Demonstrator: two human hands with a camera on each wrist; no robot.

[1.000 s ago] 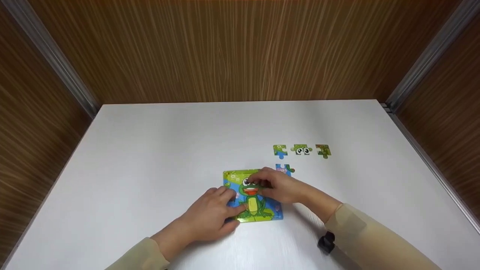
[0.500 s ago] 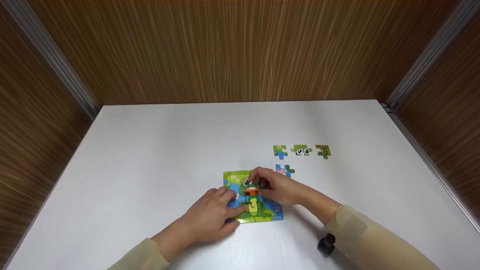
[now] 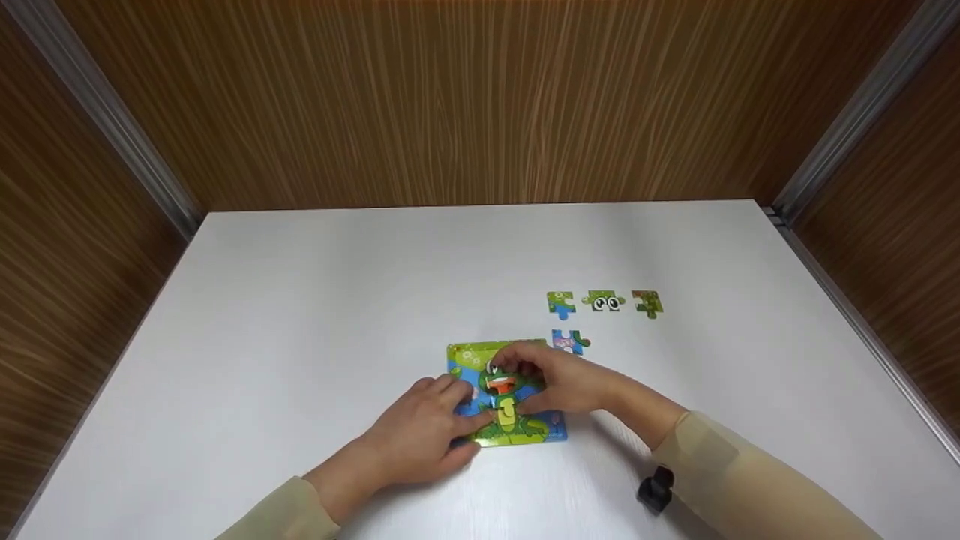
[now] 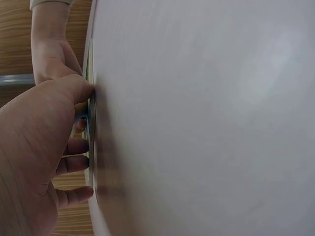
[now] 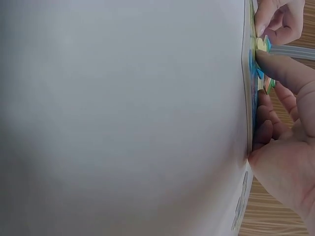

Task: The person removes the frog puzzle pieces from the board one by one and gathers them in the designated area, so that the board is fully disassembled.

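- Right hand (image 3: 566, 375): pinching the frog-mouth piece (image 3: 501, 385) between thumb and fingers; in the right wrist view it stands tilted up from the board.
- Left hand (image 3: 424, 431): fingers laid over the board's left side, pressing rather than wrapped round; index reaches the frog's yellow belly.
- Board (image 3: 471, 346): flat on the table (image 3: 337, 300), under both hands.
- Progress (judgement): most of the frog picture shows on the board, the mouth piece is not seated flush, four pieces are out. Whether it is being built or taken apart, one moment cannot tell.
- Out, beyond the board to its right: flower piece (image 3: 561, 303), eyes piece (image 3: 604, 301) and brown-green piece (image 3: 647, 301) in a row; pink-flower piece (image 3: 569, 342) nearer, just beside the board's corner.
- Obstruction: the right hand covers the board's upper right (slots there unreadable).
- Black object (image 3: 655, 491) beside the right sleeve (image 3: 720, 465), clear of the board.
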